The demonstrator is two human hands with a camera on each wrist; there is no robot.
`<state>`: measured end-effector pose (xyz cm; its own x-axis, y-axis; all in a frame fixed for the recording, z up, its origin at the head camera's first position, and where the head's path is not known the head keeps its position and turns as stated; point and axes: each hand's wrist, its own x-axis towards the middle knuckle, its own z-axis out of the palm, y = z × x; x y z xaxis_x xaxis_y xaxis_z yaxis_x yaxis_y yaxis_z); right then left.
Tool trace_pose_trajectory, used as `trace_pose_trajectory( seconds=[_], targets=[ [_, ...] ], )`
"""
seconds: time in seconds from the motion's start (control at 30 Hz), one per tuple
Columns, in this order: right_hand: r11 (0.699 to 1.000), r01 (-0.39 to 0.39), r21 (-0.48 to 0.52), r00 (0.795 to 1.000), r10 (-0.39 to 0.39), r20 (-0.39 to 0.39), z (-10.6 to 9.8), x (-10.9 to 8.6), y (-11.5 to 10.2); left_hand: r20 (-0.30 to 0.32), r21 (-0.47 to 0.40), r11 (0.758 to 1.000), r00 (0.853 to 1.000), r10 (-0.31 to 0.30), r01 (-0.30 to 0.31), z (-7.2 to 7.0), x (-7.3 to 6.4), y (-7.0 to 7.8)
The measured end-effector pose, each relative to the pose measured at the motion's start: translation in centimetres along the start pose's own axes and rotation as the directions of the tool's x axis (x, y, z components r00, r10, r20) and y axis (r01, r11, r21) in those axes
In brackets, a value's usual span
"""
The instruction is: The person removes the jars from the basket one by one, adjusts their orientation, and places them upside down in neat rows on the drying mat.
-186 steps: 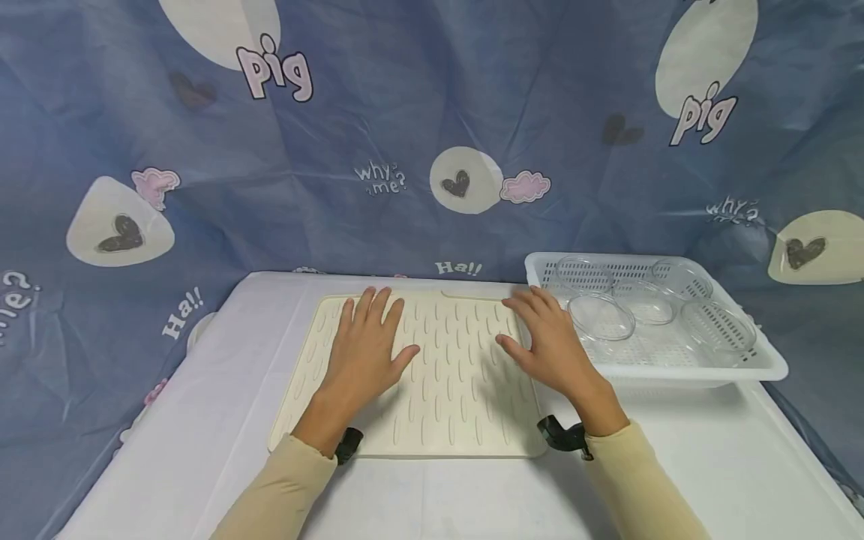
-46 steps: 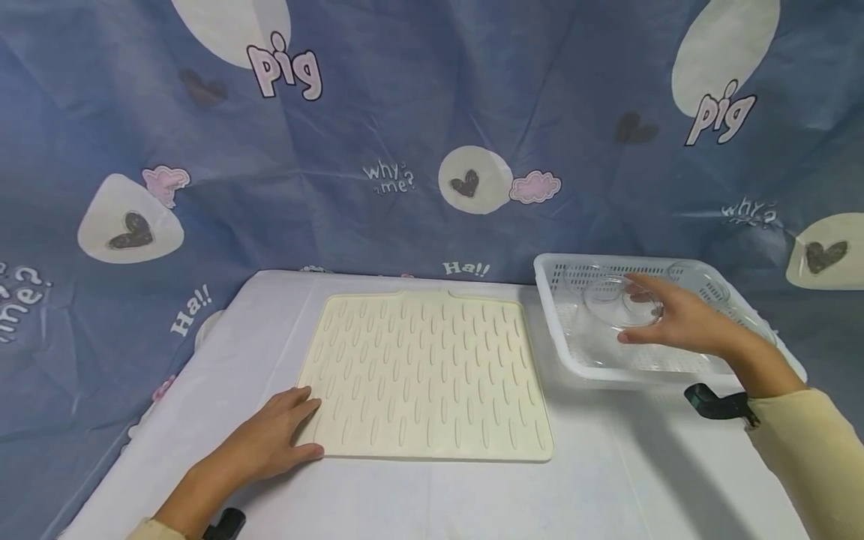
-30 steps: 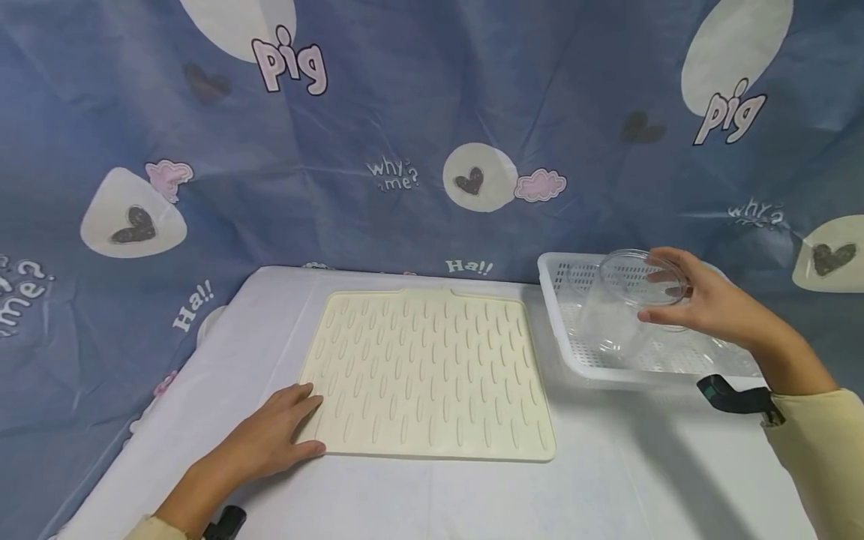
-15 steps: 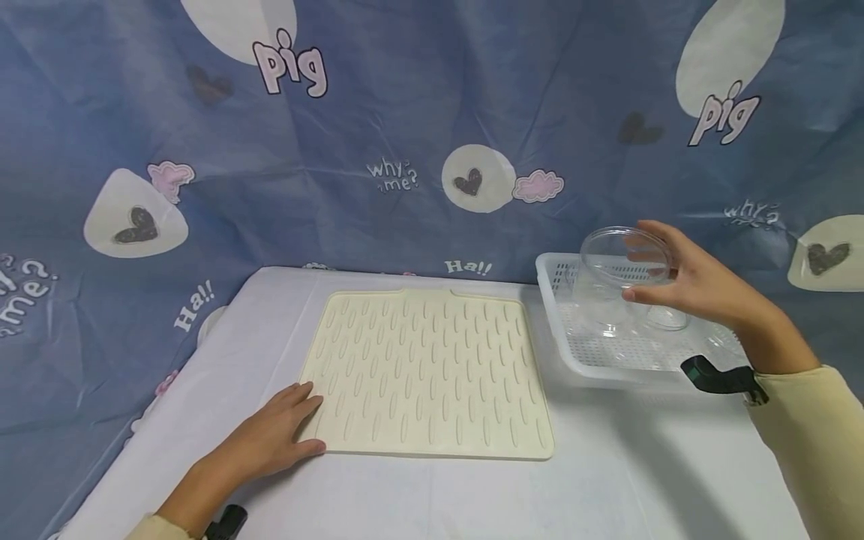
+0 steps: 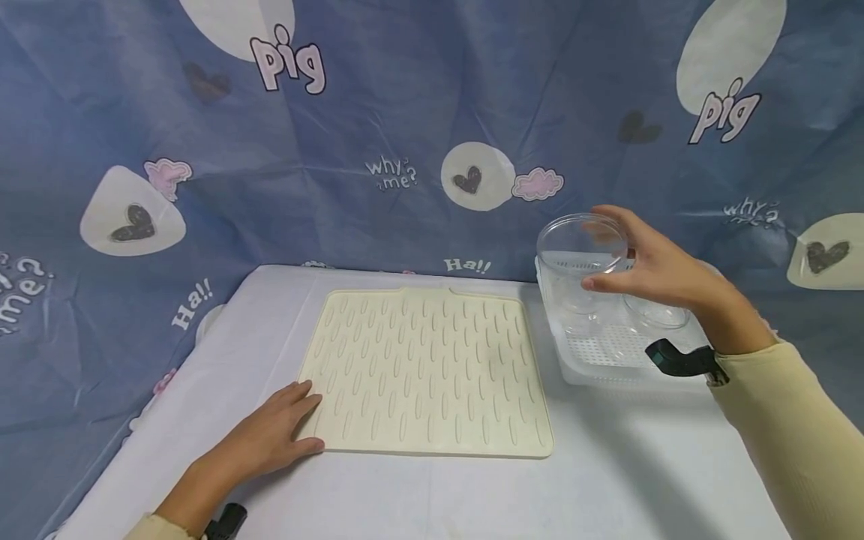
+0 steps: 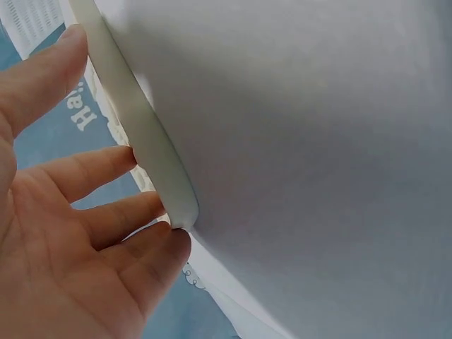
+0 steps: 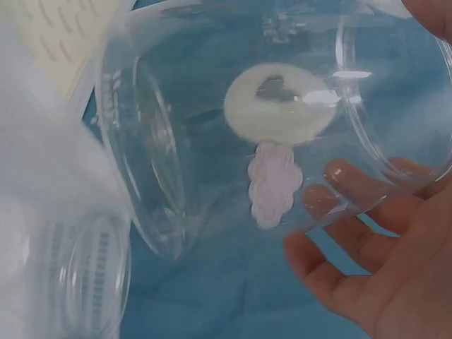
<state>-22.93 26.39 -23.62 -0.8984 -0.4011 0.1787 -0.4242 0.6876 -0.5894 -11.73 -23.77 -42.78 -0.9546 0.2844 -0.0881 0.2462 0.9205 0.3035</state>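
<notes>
My right hand (image 5: pixel 664 270) holds a clear plastic cup (image 5: pixel 574 259) near its wide rim, raised over the left part of the white basket (image 5: pixel 594 373). In the right wrist view the fingers (image 7: pixel 318 268) curve around the transparent wall of the cup, its round base pointing left. My left hand (image 5: pixel 270 439) lies at the front left corner of a cream ridged mat (image 5: pixel 432 375), fingers spread. Seen from the left wrist, the fingertips (image 6: pixel 173 247) touch the mat's thick edge (image 6: pixel 145 127).
Other clear cups (image 5: pixel 656 309) lie in the basket, partly hidden behind my right hand and forearm. A white cloth (image 5: pixel 486 499) covers the table. Behind it hangs a blue printed curtain (image 5: pixel 378 105).
My right hand has gone from the mat to the basket, taken hold of a clear cup, lifted it and carried it left. The left hand has moved to the mat's front left corner and stayed there.
</notes>
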Motion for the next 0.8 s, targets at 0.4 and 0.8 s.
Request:
trace_pose_trajectory(
  seconds=[0.4, 0.8],
  targets=[
    [0.998, 0.028, -0.055, 0.998, -0.025, 0.058, 3.9, 3.4, -3.1, 0.024, -0.005, 0.999, 0.999, -0.034, 0.034, -0.2, 0.1, 0.2],
    [0.994, 0.096, -0.057, 0.989, -0.088, 0.115, 8.3, 5.1, -4.8, 0.045, -0.029, 0.998, 0.997, -0.060, 0.061, -0.1, 0.3, 0.4]
  ],
)
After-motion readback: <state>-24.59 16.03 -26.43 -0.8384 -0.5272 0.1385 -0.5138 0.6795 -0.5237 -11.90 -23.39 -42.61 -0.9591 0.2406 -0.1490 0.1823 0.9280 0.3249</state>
